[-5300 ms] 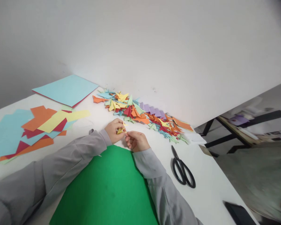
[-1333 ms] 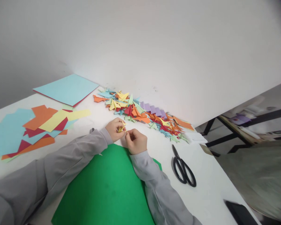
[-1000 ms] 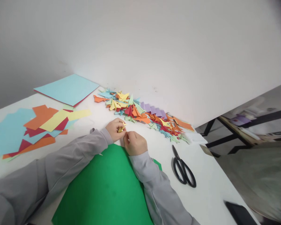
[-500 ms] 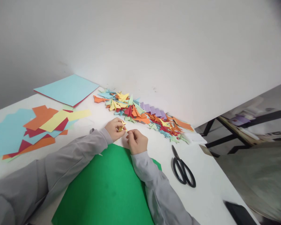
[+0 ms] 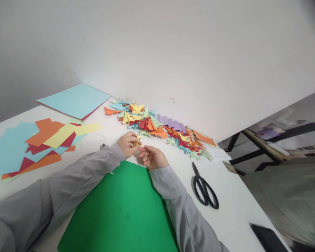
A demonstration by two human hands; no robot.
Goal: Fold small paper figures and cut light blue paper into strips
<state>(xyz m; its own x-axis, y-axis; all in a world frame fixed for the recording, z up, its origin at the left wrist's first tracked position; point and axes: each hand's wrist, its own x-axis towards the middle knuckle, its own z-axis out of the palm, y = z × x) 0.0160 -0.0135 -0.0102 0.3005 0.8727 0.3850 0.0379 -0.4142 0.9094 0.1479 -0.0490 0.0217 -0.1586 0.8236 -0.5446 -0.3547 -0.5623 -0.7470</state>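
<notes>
My left hand (image 5: 129, 144) is closed, pinching a small folded piece of yellow paper (image 5: 138, 142) whose shape is partly hidden behind the fingers. Right beside it, my right hand (image 5: 153, 158) has its thumb and forefinger together at the near end of that yellow paper, the other fingers loosely curled. Both hands are just beyond the far edge of a large green sheet (image 5: 118, 210). Past them lies a long heap of small folded paper pieces (image 5: 148, 124) in several colours.
Black-handled scissors (image 5: 205, 189) lie right of my hands. Loose paper cuttings (image 5: 43, 133) spread on the left, before a stack topped with light blue paper (image 5: 76, 99). A wall (image 5: 157, 52) borders the white table. A dark flat object (image 5: 269, 238) is near right.
My right hand has rolled and shifted slightly right, so its curled fingers show more. The left hand keeps hold of the yellow paper, nearly still.
</notes>
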